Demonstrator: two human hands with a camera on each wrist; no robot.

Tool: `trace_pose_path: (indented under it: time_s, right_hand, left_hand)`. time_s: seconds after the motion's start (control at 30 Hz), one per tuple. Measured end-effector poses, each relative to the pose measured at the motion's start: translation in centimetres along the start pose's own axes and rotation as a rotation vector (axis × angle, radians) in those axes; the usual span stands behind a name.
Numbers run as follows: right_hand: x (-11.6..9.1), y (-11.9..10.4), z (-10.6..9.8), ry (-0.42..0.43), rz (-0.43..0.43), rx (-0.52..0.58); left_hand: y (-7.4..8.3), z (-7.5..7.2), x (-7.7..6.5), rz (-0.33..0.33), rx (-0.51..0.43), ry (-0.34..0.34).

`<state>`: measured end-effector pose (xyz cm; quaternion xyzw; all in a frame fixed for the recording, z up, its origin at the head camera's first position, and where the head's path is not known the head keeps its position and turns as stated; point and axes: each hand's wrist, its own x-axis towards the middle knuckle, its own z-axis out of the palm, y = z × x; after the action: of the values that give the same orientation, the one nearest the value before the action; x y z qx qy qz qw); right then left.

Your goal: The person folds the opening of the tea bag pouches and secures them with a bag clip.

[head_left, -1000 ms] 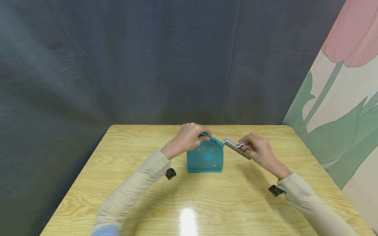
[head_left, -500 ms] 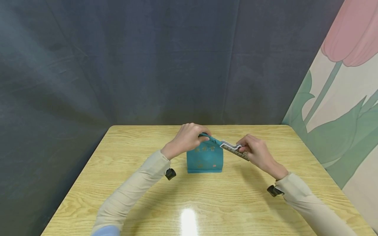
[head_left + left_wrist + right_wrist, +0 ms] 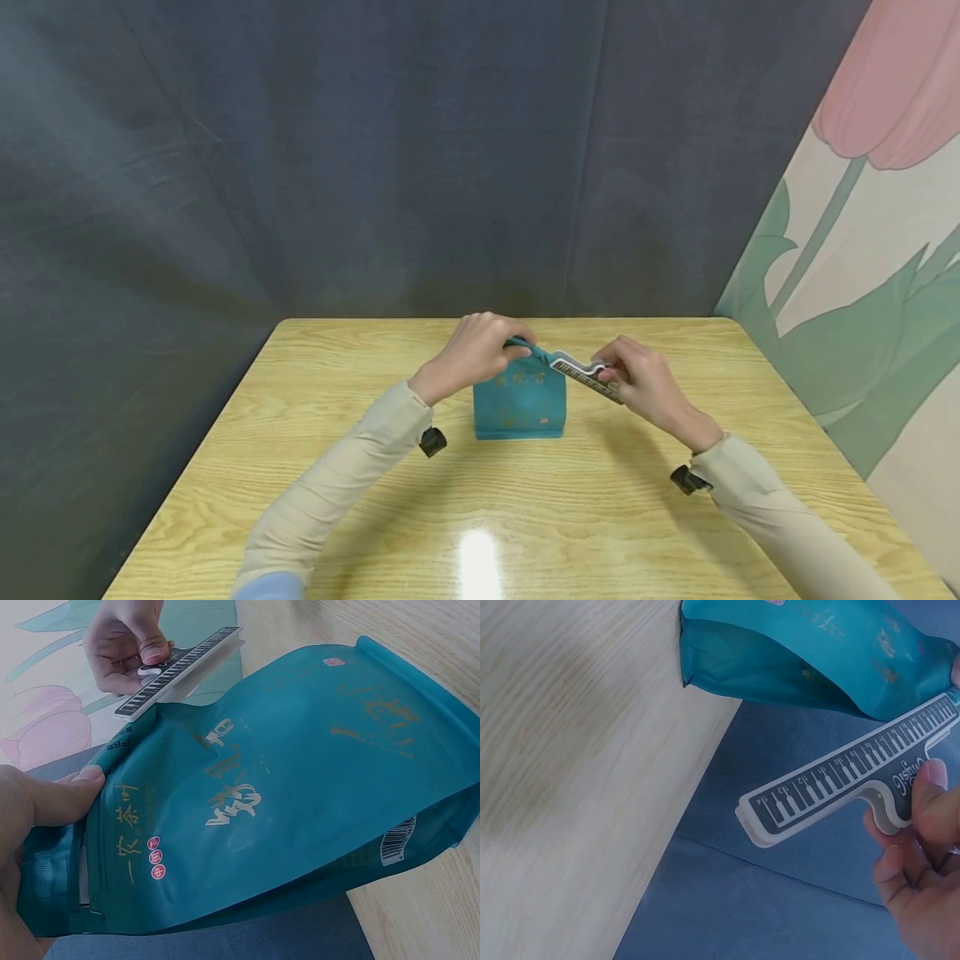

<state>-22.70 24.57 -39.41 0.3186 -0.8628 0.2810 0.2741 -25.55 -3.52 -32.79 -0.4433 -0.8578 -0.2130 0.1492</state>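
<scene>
A teal tea bag (image 3: 520,408) with gold lettering stands upright on the table, its top edge folded over. My left hand (image 3: 480,346) pinches the folded top at its left part, thumb in front, as the left wrist view of the bag (image 3: 300,772) shows. In my right hand (image 3: 648,383) is a long clip (image 3: 847,769) with a piano-key pattern, pinched by its handle between thumb and fingers. The clip's far end overlaps the right end of the bag's fold; most of its length sticks out to the right, sloping down.
The wood-grain table (image 3: 375,517) extends around the bag, with a dark cloth backdrop (image 3: 435,167) behind it. A wall with painted tulips (image 3: 862,333) rises along the right side.
My right hand has moved left with the clip, bringing its tip from the bag's corner onto the folded edge. The left hand and the bag have stayed nearly still.
</scene>
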Motion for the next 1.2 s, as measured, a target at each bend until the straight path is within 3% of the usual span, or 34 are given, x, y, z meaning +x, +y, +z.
trace_pose_path:
  time_s: [0.77,1.2]
  right_hand:
    - [0.9,-0.6,0.4,0.007,-0.047,0.016]
    - [1.1,-0.9,0.7,-0.018,0.029,0.069]
  left_hand:
    - [0.0,0.1,-0.1,-0.011,0.018,0.006]
    - [-0.2,0.2,-0.1,-0.01,0.024,0.022]
